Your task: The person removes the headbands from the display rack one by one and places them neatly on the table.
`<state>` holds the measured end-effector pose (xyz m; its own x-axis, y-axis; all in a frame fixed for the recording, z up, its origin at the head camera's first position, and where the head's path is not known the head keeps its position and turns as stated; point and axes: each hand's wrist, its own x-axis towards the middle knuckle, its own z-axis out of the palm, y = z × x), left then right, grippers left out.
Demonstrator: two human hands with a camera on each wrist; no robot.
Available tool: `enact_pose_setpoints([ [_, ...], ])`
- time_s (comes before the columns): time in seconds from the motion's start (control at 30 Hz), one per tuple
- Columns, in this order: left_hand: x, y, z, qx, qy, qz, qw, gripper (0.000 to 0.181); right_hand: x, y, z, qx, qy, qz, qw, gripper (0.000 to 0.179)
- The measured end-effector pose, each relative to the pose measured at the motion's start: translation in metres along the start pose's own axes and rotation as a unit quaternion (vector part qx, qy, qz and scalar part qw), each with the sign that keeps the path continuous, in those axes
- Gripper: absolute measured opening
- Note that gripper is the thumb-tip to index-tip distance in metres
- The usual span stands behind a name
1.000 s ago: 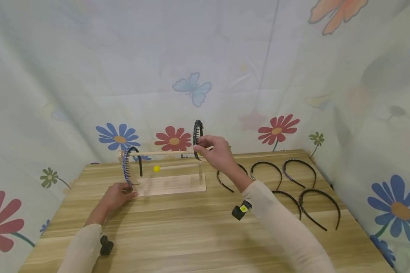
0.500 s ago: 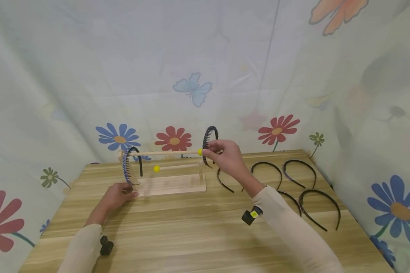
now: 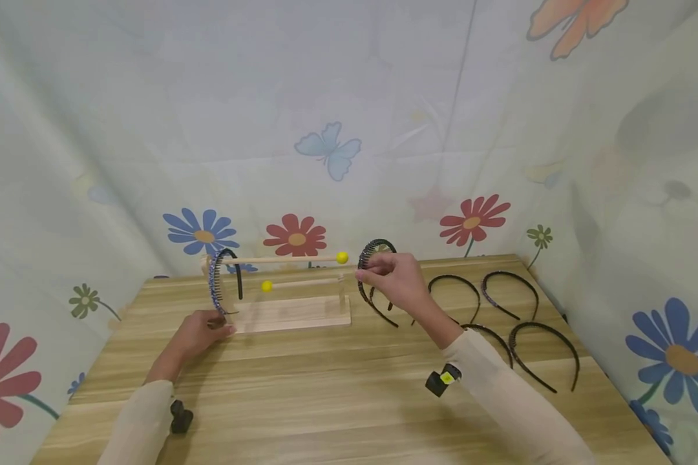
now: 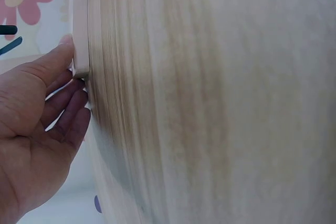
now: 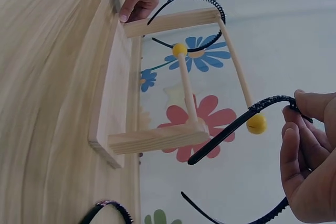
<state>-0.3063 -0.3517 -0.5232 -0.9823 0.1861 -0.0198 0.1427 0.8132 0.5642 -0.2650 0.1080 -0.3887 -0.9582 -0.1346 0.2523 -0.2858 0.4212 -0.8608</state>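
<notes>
My right hand (image 3: 401,284) pinches a dark, toothed headband (image 3: 363,258) between thumb and fingers. It is upright, just right of the yellow ball (image 3: 342,258) that tips the upper rod of a wooden headband stand (image 3: 291,315). In the right wrist view, the headband's sparkly outer band (image 5: 270,101) overlaps that ball. My left hand (image 3: 194,336) grips the left end of the stand's base, thumb on one face and fingers against the other, as the left wrist view shows. A blue glittery headband (image 3: 214,284) hangs at the upper rod's left end, above that hand.
Several dark headbands lie on the wood-grain table (image 3: 326,400) at the right, among them one at the back (image 3: 508,274) and one in front (image 3: 543,325). The stand's lower rod carries another yellow ball (image 3: 267,286). A flower-printed curtain (image 3: 384,129) surrounds the table.
My right hand has carried the dark headband rightward and down, from around the upper rod's right end to beyond its yellow ball. My left hand has stayed at the base.
</notes>
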Motion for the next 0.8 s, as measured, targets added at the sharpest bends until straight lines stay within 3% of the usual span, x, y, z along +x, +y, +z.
enact_pose_setpoints([
  [0.47,0.000,0.001,0.000,0.000,-0.001,-0.001,1.0000,0.046,-0.023,0.037,-0.014,-0.018,-0.003,0.075,0.9970,0.037],
  [0.8,-0.001,0.002,-0.001,0.003,-0.005,-0.003,1.0000,0.048,-0.037,0.060,-0.011,-0.015,-0.010,0.134,0.9908,0.031],
])
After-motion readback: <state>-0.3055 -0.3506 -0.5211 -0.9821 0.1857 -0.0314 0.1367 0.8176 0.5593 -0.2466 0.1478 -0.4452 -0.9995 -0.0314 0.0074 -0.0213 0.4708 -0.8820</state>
